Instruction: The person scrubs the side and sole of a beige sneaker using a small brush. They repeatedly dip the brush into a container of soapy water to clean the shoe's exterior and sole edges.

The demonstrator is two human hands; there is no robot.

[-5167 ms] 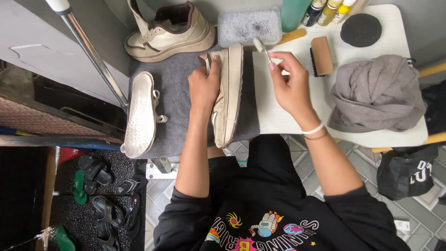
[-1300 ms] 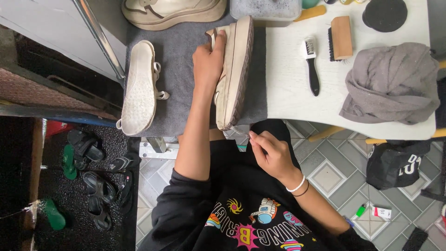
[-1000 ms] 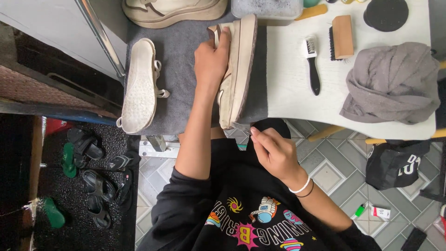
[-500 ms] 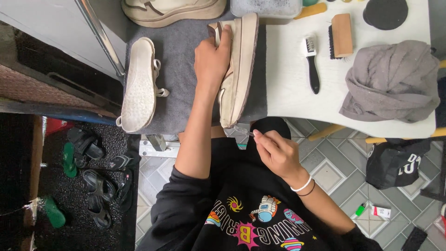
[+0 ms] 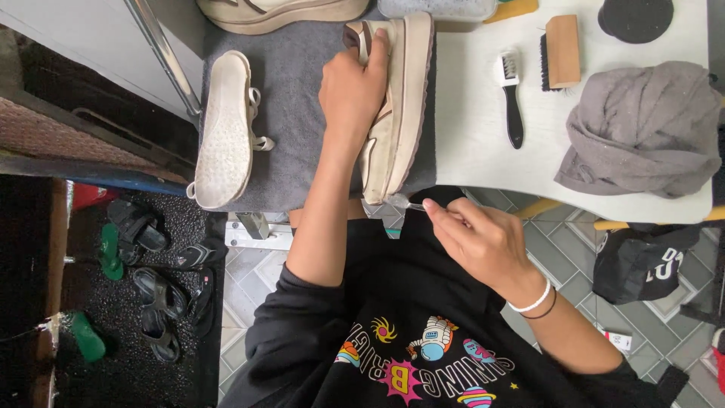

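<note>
Cream leather fills the middle of my view: the platform shoe [image 5: 396,106] stands on its side on the grey mat [image 5: 302,98], heel end at the near edge of the counter [image 5: 483,162]. My left hand [image 5: 355,91] is clamped over its upper, fingers wrapped round the strap end at the top. My right hand [image 5: 483,238] sits just below the counter edge, its grip pinched shut on a small thin tool [image 5: 404,202] whose tip touches the shoe's near end; what kind of tool it is I cannot tell. A second shoe [image 5: 224,128] lies sole-up on the mat to the left. Right of the mat lie a black-handled brush [image 5: 513,98], a wooden-backed brush [image 5: 559,51] and a crumpled grey cloth [image 5: 642,128].
</note>
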